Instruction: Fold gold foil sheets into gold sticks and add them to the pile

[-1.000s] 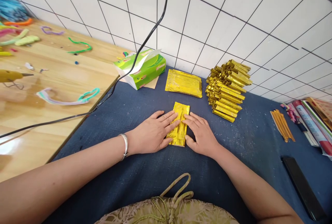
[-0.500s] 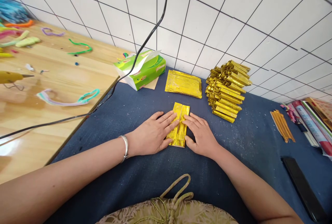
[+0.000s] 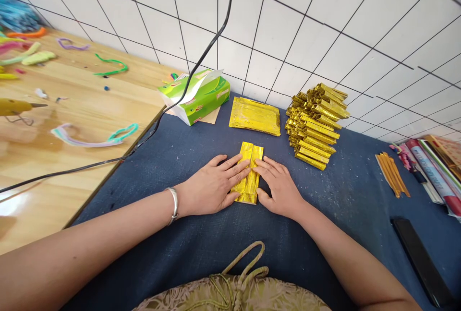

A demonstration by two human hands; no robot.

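Note:
A folded sheet of gold foil paper (image 3: pixel 251 186) lies on the dark blue cloth in front of me, its two long sides turned in toward a middle seam. My left hand (image 3: pixel 215 184) rests flat on its left half, fingers stretched out over the fold. From the other side, my right hand (image 3: pixel 279 186) lays its fingertips on the right half, with its thumb near the lower right edge. Beyond the hands lies a flat stack of gold foil sheets (image 3: pixel 255 116). To its right is a pile of folded gold foil strips (image 3: pixel 317 126).
A green tissue box (image 3: pixel 201 95) stands at the back, with a black cable (image 3: pixel 205 54) hanging across it. Pipe cleaners (image 3: pixel 115 67) and a yellow glue gun (image 3: pixel 18 107) lie on the wooden table. Orange strips (image 3: pixel 392 175), books (image 3: pixel 434 172) and a black case (image 3: pixel 419 258) sit at the right.
The fingers of my left hand have slid slightly toward the middle seam, and the folded-in sides lie a little flatter. Otherwise the scene is the same.

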